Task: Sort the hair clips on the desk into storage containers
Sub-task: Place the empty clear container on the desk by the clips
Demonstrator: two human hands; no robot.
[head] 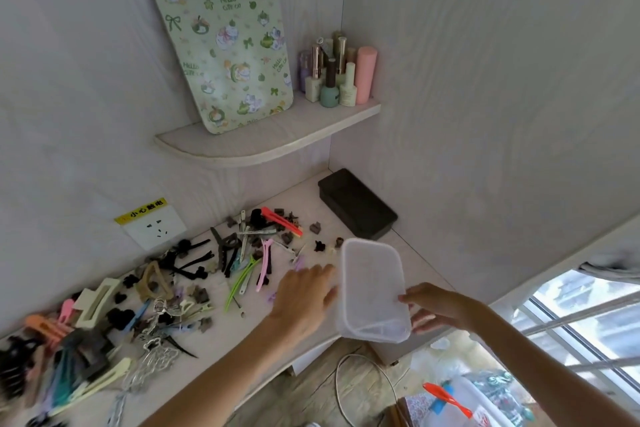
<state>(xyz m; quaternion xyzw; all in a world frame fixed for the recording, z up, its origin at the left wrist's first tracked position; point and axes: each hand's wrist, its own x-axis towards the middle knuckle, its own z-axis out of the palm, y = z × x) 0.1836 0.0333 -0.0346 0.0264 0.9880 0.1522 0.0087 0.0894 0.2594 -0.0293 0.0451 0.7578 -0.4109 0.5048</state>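
Head view shows a translucent plastic container [373, 289] held tilted above the desk's [242, 333] right front edge, its open rim toward the camera and apparently empty. It looks light and thin-walled, stiff enough to keep its shape yet likely to flex and slip if squeezed, so the rim is probably the surest place to hold. The right hand [437, 307] pinches its near right edge, thumb over the rim. The left hand [304, 291] lies flat with fingers straight beside the left wall; whether it touches is unclear. Hair clips [242, 253] lie scattered across the desk to the left, small, rigid and light. Those at far left are blurred into one mass. A dark box [356, 204] sits in the corner behind; its contents are hidden.
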